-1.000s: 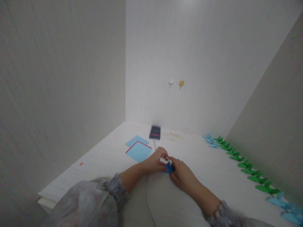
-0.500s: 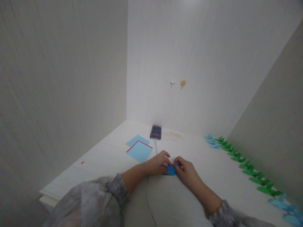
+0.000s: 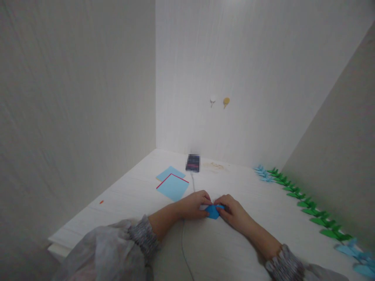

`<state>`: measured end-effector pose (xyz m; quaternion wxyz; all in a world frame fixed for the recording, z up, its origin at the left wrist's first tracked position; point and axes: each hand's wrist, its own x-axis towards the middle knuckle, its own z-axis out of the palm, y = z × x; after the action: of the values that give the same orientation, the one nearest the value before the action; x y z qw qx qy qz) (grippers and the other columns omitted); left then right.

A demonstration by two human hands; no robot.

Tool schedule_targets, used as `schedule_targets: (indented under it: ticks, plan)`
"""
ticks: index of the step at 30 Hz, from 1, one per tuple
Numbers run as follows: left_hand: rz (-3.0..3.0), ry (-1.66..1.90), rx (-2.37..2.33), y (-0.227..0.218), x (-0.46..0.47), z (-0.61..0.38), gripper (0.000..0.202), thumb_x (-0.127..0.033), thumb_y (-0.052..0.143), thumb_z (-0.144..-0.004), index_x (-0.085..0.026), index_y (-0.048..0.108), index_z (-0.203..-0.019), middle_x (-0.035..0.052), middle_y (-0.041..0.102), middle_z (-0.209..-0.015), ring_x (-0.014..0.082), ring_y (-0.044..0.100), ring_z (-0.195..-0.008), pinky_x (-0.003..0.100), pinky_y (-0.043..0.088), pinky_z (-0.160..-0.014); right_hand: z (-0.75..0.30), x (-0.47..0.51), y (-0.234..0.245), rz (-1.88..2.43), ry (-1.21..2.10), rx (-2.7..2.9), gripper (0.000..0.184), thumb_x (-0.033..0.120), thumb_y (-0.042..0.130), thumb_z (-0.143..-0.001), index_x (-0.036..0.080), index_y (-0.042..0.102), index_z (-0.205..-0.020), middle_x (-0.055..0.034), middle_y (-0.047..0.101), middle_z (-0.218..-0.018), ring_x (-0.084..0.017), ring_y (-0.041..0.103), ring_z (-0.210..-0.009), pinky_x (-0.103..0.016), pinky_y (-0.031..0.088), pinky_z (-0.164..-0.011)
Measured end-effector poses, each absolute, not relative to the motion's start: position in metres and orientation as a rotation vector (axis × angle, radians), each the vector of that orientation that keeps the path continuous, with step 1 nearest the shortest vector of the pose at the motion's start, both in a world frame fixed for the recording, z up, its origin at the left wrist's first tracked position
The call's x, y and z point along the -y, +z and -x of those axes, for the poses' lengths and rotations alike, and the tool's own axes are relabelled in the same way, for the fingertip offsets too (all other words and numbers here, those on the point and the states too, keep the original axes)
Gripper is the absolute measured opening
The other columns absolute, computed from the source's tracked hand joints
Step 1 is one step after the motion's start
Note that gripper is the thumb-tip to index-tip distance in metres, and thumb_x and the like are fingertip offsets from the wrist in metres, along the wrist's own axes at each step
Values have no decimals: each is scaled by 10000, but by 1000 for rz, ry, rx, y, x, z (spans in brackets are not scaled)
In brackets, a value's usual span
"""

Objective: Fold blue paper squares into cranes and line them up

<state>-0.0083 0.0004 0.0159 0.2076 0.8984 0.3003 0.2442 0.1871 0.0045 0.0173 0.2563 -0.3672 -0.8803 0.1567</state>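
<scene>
A small piece of folded blue paper is between my hands, low over the white table. My left hand grips its left side, with the thumb along the near edge and the fingers curled at the top. On the right side, my right hand pinches a narrow flap of the paper between thumb and fingers. Parts of the sheet are hidden behind the fingertips.
Light-blue paper squares lie left of my hands, one red-edged. A dark blurred device stands at the back, its cable running toward me. Folded green paper figures and light-blue ones line the right side.
The blue paper has turned and shifted slightly, so more of its face shows. My left fingers have drawn closer to its top edge, and my right hand now pinches a flap.
</scene>
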Motion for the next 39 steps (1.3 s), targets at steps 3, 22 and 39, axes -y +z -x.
schedule_targets:
  ticks: [3,22,39]
  plan:
    - [-2440,714,-939,14,1,6,465,-378,610,-580,-172,543,-991,58,503,-928,158,483,-835,255,385,-749,-184,-5,15,1102,521,2314,153,181,466,-697,172,583,-795,-31,571,-742,-156,506,-715,-265,385,-642]
    - [-2215,638,-1288,8,-1,1,369,-276,598,-565,-177,541,-915,13,474,-855,111,437,-731,209,366,-625,-182,-2,20,981,283,2587,192,272,434,-782,168,565,-877,-50,538,-764,-166,473,-754,-267,348,-674]
    - [-2225,671,-1338,12,0,-3,314,-300,568,-600,-174,580,-887,23,521,-840,115,462,-707,214,370,-634,-172,0,17,995,-504,2752,123,152,431,-766,148,554,-772,-51,527,-697,-168,466,-666,-287,335,-629]
